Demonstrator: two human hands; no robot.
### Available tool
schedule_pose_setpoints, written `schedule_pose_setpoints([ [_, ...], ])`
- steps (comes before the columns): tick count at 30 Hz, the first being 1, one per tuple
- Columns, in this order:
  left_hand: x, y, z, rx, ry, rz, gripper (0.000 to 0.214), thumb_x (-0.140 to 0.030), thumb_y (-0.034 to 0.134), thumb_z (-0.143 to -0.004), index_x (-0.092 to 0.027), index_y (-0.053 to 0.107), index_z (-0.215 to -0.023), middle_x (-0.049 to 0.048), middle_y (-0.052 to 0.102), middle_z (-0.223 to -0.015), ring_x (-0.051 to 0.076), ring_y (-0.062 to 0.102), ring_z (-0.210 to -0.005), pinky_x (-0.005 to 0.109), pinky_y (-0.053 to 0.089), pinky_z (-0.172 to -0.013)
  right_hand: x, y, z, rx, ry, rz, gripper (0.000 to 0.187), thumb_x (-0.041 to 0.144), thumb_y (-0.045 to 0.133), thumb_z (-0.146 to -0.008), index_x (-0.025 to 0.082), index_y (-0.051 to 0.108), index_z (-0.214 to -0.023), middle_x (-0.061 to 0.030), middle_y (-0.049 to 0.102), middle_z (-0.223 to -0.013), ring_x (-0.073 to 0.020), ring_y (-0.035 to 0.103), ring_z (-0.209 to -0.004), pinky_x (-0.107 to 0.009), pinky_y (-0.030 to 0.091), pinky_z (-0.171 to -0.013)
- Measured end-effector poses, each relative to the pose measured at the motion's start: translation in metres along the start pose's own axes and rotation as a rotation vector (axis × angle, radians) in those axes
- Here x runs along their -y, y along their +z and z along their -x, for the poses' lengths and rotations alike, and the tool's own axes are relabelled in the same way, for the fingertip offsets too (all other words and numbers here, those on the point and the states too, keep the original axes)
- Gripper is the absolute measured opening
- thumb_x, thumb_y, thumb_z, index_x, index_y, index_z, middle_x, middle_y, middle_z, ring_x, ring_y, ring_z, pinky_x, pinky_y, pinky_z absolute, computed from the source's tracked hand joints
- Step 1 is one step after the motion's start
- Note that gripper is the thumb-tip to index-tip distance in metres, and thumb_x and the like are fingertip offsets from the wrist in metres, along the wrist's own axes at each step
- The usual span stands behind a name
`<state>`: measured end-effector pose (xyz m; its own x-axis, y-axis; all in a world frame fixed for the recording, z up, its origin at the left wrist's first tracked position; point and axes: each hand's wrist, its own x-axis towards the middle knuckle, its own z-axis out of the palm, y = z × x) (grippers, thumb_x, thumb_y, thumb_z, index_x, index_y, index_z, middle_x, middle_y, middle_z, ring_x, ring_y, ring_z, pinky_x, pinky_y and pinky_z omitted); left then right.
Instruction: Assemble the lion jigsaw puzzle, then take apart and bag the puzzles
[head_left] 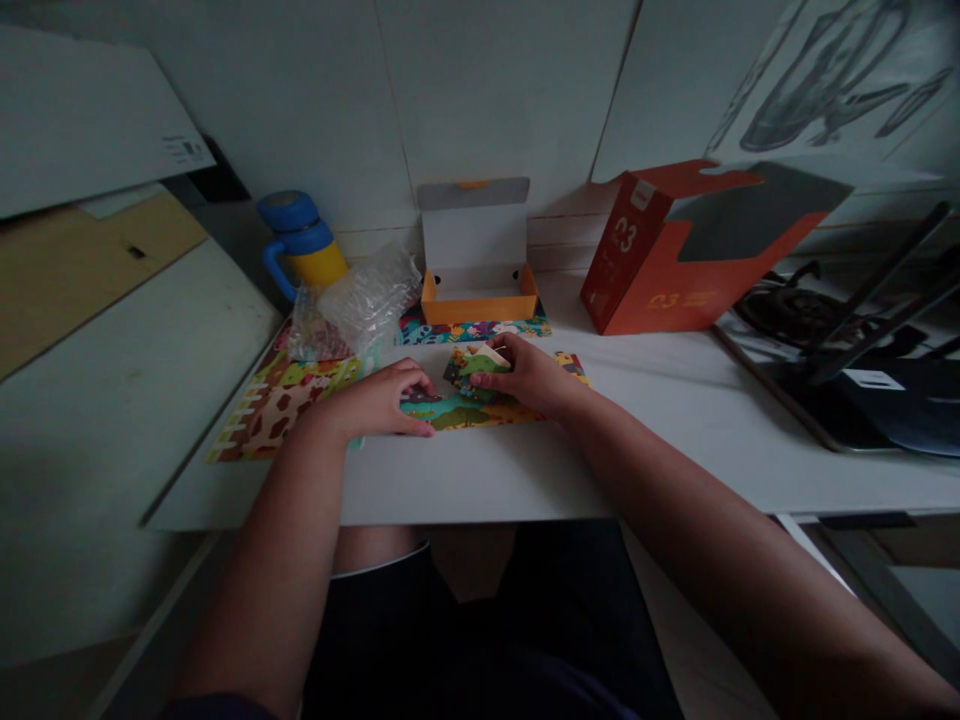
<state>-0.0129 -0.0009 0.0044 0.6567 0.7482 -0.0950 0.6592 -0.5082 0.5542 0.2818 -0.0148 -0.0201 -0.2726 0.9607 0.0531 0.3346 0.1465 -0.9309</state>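
My right hand (529, 375) grips a few small printed cardboard pieces (481, 362), green and multicoloured, between thumb and fingers. Beneath it lies a colourful illustrated sheet (457, 415) with turquoise and green areas. Over the left end of that sheet rests my left hand (386, 400), its thumb and fingers apart. Its fingertips are near a small dark patch on the sheet; whether that is a loose piece or part of the print I cannot tell.
An orange box (480, 308) stands with its lid up behind the sheet. Clear plastic wrap (367, 305) lies by a blue and yellow flask (311, 250). Another illustrated sheet (281, 410) is at left. A large red box (675, 270) and a black router-like device (862, 370) stand right.
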Motion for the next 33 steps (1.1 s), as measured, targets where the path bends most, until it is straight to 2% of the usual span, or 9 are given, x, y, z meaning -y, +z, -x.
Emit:
schedule_pose_setpoints([
  [3,-0.001,0.001,0.0,-0.014,-0.017,0.005,0.055,-0.053,0.089,-0.066,-0.025,0.07,-0.109,0.0048,0.066,-0.117,0.026,0.066,-0.107,0.033,0.051,-0.092,0.001,0.0,0.001,-0.001,0.011,-0.028,0.056,0.054,0.089,-0.076,0.025,0.056,-0.111,-0.0014,0.071,-0.092,-0.0204,0.064,-0.081,-0.031,0.049,-0.066],
  [6,-0.006,0.002,0.001,-0.015,-0.069,0.015,0.054,-0.051,0.09,-0.065,-0.025,0.065,-0.107,0.0029,0.068,-0.108,0.023,0.065,-0.092,0.031,0.05,-0.077,0.003,0.0,0.001,0.0,0.008,-0.072,0.051,0.05,0.088,-0.076,0.024,0.057,-0.108,-0.0012,0.071,-0.092,-0.0204,0.064,-0.082,-0.031,0.05,-0.067],
  [8,-0.008,0.002,0.001,-0.007,-0.098,0.042,0.051,-0.049,0.089,-0.068,-0.025,0.062,-0.104,0.001,0.067,-0.1,0.02,0.063,-0.083,0.029,0.046,-0.069,0.005,0.0,0.002,-0.001,0.003,-0.081,0.05,0.05,0.088,-0.076,0.024,0.057,-0.106,-0.0007,0.07,-0.09,-0.0203,0.064,-0.081,-0.032,0.05,-0.068],
  [14,-0.006,0.003,0.0,0.032,-0.075,0.26,0.038,-0.043,0.082,-0.078,-0.025,0.056,-0.1,-0.0028,0.061,-0.086,0.016,0.06,-0.074,0.025,0.044,-0.061,0.008,0.001,0.003,-0.006,0.029,-0.137,0.052,0.051,0.089,-0.074,0.024,0.055,-0.104,0.0003,0.068,-0.089,-0.02,0.063,-0.082,-0.032,0.051,-0.069],
  [17,-0.006,0.004,0.0,0.069,-0.065,0.393,0.036,-0.041,0.08,-0.08,-0.025,0.056,-0.102,-0.0009,0.065,-0.091,0.017,0.066,-0.08,0.026,0.05,-0.066,0.008,0.001,0.003,-0.019,0.033,-0.143,0.052,0.05,0.089,-0.073,0.025,0.054,-0.103,0.0007,0.068,-0.089,-0.0192,0.063,-0.081,-0.031,0.051,-0.069],
  [22,-0.018,0.005,-0.002,0.055,-0.001,0.432,0.028,-0.039,0.078,-0.083,-0.025,0.067,-0.104,0.0018,0.071,-0.098,0.018,0.068,-0.088,0.03,0.055,-0.079,0.002,0.003,0.001,-0.063,-0.033,0.023,0.053,0.053,0.087,-0.076,0.025,0.055,-0.108,0.0009,0.067,-0.09,-0.0199,0.062,-0.081,-0.033,0.05,-0.068],
  [26,-0.023,0.01,-0.006,0.061,-0.009,0.459,0.026,-0.042,0.076,-0.085,-0.024,0.071,-0.103,0.0023,0.074,-0.091,0.018,0.068,-0.08,0.029,0.055,-0.075,-0.001,0.004,0.001,-0.052,-0.095,0.062,0.052,0.056,0.084,-0.08,0.026,0.056,-0.112,-0.0017,0.069,-0.093,-0.0224,0.063,-0.085,-0.037,0.055,-0.072],
  [30,-0.024,0.014,-0.012,-0.033,-0.051,0.45,0.027,-0.045,0.077,-0.084,-0.023,0.074,-0.1,0.001,0.073,-0.081,0.016,0.067,-0.07,0.027,0.052,-0.066,0.0,0.004,0.002,-0.021,-0.096,0.086,0.052,0.058,0.082,-0.084,0.027,0.055,-0.116,-0.0049,0.07,-0.101,-0.0247,0.064,-0.088,-0.044,0.058,-0.079],
  [33,-0.026,0.016,-0.015,-0.087,-0.081,0.466,0.025,-0.045,0.078,-0.083,-0.022,0.073,-0.091,0.0004,0.071,-0.075,0.015,0.064,-0.064,0.026,0.051,-0.059,0.0,0.007,0.003,-0.058,-0.12,0.126,0.044,0.058,0.076,-0.089,0.028,0.057,-0.116,-0.0085,0.071,-0.109,-0.029,0.066,-0.096,-0.051,0.057,-0.089],
])
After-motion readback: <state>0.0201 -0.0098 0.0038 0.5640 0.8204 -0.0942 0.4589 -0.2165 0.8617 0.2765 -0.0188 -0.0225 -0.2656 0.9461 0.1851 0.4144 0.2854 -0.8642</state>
